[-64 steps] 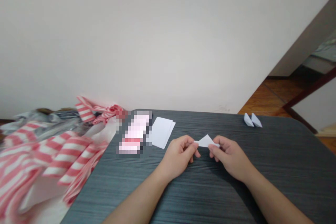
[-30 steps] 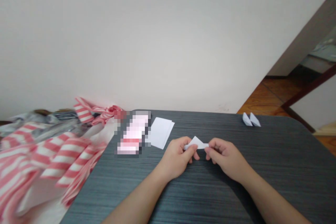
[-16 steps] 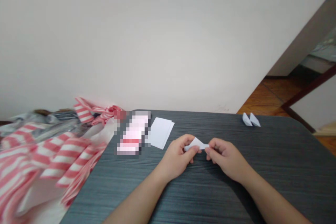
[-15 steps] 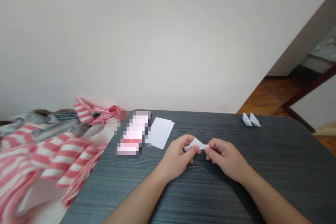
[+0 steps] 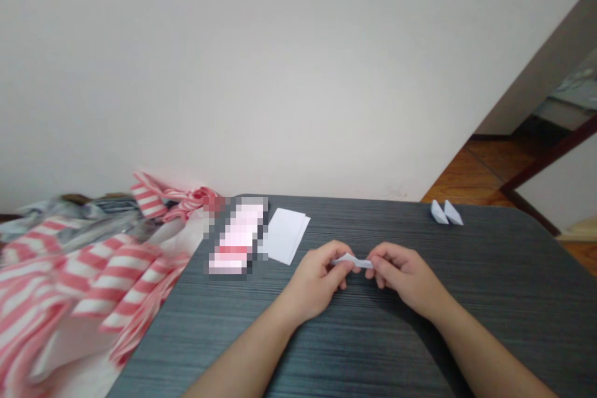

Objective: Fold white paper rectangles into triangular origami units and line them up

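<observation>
Folded paper piece [image 5: 353, 260] mostly hidden by fingers, shape unclear. Left hand [image 5: 318, 280] and right hand [image 5: 405, 278] pinch its ends, fingers curled tight, mid-table [image 5: 489, 298].

paper sheets [image 5: 286, 234] | 2 folded pieces [image 5: 446, 212] | striped cloth [image 5: 93, 273] | table [image 5: 489, 298]

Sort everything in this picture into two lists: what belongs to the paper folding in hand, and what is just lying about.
In hand: small folded paper, pinched between left hand and right hand; white sheets; two folded pieces, probably.
Lying about: striped cloth; blurred pink item.
</observation>
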Motion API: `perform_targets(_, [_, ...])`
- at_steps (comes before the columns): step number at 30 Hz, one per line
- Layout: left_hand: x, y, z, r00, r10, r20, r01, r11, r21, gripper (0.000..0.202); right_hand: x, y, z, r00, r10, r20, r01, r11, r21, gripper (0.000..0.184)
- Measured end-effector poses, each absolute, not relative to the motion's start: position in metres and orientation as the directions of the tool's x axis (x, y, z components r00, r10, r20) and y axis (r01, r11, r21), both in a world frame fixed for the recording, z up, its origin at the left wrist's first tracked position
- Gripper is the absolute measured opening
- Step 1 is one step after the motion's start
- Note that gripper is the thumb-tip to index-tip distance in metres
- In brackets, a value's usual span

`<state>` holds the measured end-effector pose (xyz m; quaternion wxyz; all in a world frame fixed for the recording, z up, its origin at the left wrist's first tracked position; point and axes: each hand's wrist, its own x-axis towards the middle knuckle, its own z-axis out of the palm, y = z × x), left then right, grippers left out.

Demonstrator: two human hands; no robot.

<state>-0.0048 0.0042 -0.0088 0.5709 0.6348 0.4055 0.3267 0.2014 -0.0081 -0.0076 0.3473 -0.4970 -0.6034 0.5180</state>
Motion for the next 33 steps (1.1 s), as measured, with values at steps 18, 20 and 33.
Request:
perform_targets(18, [-0.0078, 0.0075, -0.0089, 0.505, 0.848, 0.161, 0.169, -0.281, 0.945, 0.018, 0.2006, -0.0065, -0.0138, -0.219, 0.965, -0.146, 0.212, -0.099, -0.972, 0.024])
perform_targets(20, [-0.0074, 0.0074, -0.0103, 0.496, 0.847, 0.193, 0.163, -0.309, 0.937, 0.015, 0.2005, -0.0063, -0.0149, -0.206, 0.966, -0.156, 0.202, -0.114, -0.973, 0.022])
perform_targets(33, [-0.0036, 0.0058, -0.0072, 0.4, 0.913, 0.077, 0.387, -0.245, 0.889, 0.018, 0.1985, -0.0103, -0.0134, -0.191, 0.98, -0.064, 0.226, -0.019, -0.974, 0.02])
